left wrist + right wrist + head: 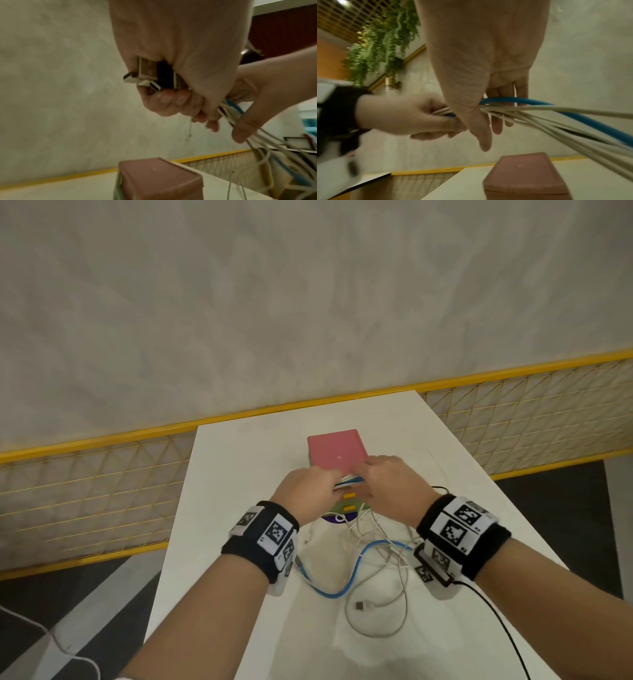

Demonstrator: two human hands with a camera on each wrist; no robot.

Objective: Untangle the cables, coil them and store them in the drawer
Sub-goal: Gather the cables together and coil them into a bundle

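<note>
A bundle of several white cables and one blue cable trails from my hands down onto the white table. My left hand grips the bundle's end in a fist, with several USB plugs sticking out of it. My right hand meets it and holds the blue cable and white cables between thumb and fingers. Both hands hover just in front of the pink-topped drawer box. Its green front with yellow handles shows below my hands.
A loose USB plug and white loops lie on the table near me. A thin black cable lies to the right of the box. A yellow-framed mesh railing runs behind the table, with dark floor on both sides.
</note>
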